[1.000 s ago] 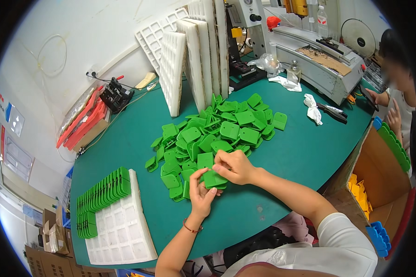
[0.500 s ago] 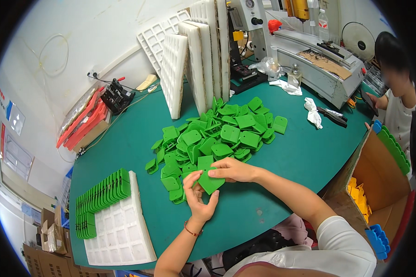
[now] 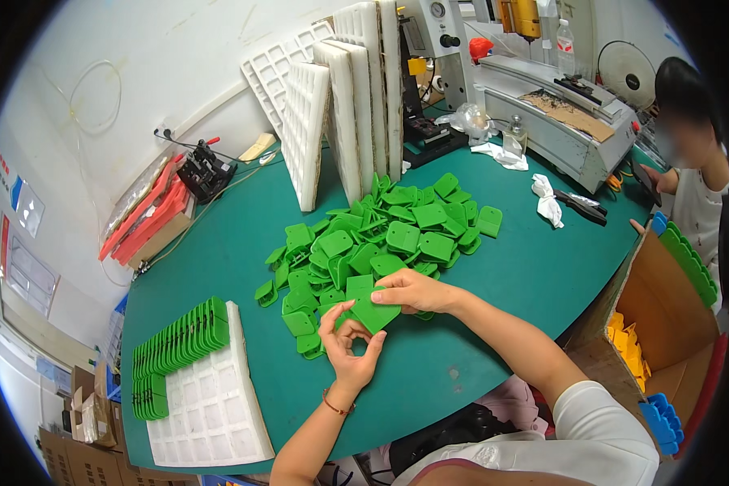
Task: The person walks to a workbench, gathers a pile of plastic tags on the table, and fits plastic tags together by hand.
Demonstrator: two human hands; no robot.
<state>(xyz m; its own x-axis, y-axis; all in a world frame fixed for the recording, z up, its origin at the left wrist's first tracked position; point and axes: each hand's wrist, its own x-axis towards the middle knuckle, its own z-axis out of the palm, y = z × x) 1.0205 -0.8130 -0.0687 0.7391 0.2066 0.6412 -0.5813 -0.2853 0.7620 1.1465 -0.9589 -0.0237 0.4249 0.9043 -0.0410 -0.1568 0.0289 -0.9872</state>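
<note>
Both of my hands hold one green plastic piece, a flat plate with rounded corners, just in front of the heap. My right hand pinches its upper right side, thumb on the face and fingers behind. My left hand curls round the lower left, its thumb by the bottom corner and fingertips at the left edge. Beyond lies a heap of similar green pieces, many folded or hinged. To the left, a white foam tray with square pockets carries rows of upright green pieces showing dark metal parts.
White foam trays stand on edge behind the heap. A black device sits at back left, a grey machine at back right, near pliers. A cardboard box is at right. A co-worker sits beyond it.
The held green piece and my right hand have shifted slightly right and up. My left hand has hardly moved; its thumb remains by the piece's bottom corner.
</note>
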